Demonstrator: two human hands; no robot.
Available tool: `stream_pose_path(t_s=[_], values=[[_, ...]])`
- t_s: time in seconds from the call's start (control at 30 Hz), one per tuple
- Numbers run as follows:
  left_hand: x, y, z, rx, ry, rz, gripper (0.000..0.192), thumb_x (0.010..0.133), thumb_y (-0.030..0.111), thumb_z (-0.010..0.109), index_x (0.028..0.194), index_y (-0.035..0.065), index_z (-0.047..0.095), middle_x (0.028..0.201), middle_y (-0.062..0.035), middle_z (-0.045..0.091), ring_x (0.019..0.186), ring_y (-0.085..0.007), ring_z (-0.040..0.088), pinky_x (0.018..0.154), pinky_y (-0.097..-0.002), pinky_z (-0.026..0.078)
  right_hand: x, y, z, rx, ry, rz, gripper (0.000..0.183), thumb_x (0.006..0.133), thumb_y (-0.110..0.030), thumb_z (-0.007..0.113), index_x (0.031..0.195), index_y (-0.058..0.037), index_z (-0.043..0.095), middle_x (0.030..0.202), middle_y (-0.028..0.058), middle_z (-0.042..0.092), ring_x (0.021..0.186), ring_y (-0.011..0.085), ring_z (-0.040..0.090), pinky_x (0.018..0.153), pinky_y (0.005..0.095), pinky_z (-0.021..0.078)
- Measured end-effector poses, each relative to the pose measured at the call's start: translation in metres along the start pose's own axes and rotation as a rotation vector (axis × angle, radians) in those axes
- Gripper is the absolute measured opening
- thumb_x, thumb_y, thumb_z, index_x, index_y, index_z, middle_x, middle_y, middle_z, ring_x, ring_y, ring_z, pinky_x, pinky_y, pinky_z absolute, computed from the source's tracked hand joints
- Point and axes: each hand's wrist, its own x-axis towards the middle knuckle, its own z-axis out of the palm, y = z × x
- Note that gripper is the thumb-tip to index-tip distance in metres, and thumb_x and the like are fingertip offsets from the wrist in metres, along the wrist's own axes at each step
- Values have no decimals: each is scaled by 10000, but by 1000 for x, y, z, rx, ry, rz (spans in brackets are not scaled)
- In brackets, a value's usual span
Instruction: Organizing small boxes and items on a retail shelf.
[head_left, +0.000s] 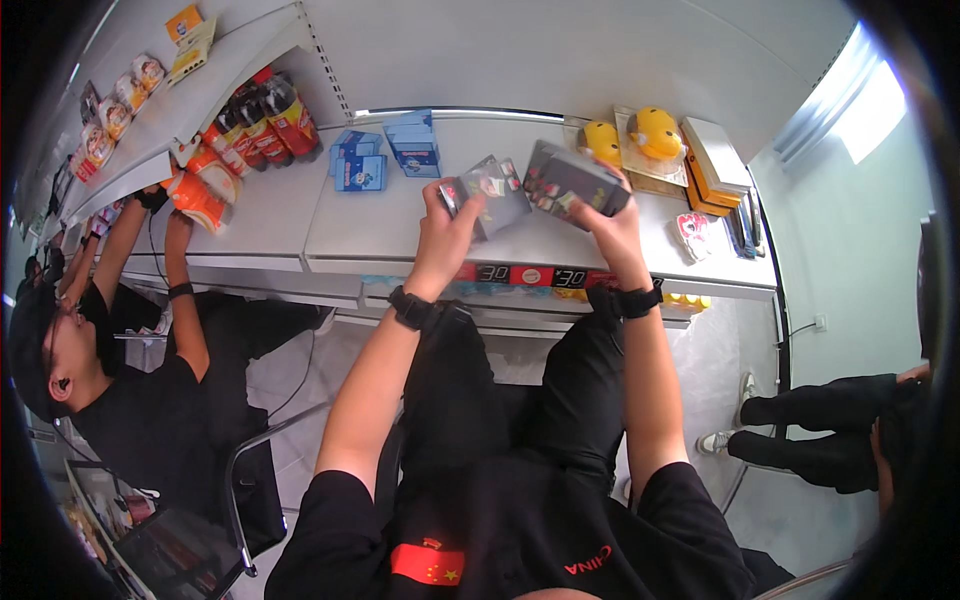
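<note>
Both hands are raised over the white shelf (360, 232). My left hand (448, 225) grips a dark flat box (499, 199) with a printed face, with what looks like another behind it. Several dark boxes (566, 176) are held together in my right hand (615, 225), tilted beside the first. The two bundles are close at their inner edges; whether they touch I cannot tell. Behind and left of them stand blue cartons (414, 146), with smaller blue boxes (360, 172) beside. Yellow duck-like toys (657, 133) in packaging lie behind my right hand.
At right are a white box (716, 154), orange boxes (705, 196) and a red-and-white packet (693, 236). Cola bottles (289, 116) stand left. A co-worker (142, 420) at left handles orange packages (196, 201). Another person's legs (810, 435) show at right. Price tags (531, 275) line the shelf's front edge.
</note>
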Motion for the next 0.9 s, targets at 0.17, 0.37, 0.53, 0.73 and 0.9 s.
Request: stream_pose_path(t_s=[0.17,0.37,0.53,0.73,0.9], values=[[28,-1,13,233,57,48,435,901,344,638,1129,-23,587,1041,-159,668,983,-222,609,926,-346,427,-7,-11,-14,492,102,177,449,839,-104,665,1244,24,522,1126,100,619,984,171,630,853,309,524],[47,-27,25,814,5,205,556,963,419,514,1325,-4,511,1331,-208,548,1208,-331,537,1112,-427,258,24,-25,-2,333,-98,359,341,815,-169,701,1095,-14,583,992,23,604,861,117,564,792,256,445],[29,-18,22,103,-161,145,685,982,415,494,1481,11,253,1491,-229,339,1377,-303,354,1126,-423,282,52,-46,-12,-40,-289,417,251,826,-236,697,951,-25,642,900,12,558,812,119,494,742,263,413],[14,0,40,554,-214,404,1141,658,234,867,1498,8,128,1482,-218,255,1387,-375,315,1130,-418,346,82,7,-26,-66,-411,428,218,881,-166,673,1019,-1,634,979,52,613,905,120,559,807,244,437],[32,-1,34,590,-254,383,1060,673,120,833,1473,-33,155,1483,-245,241,1338,-413,383,1104,-391,386,59,-10,-9,239,-350,458,232,935,-169,627,1106,-13,601,1048,55,630,983,131,570,890,252,441]])
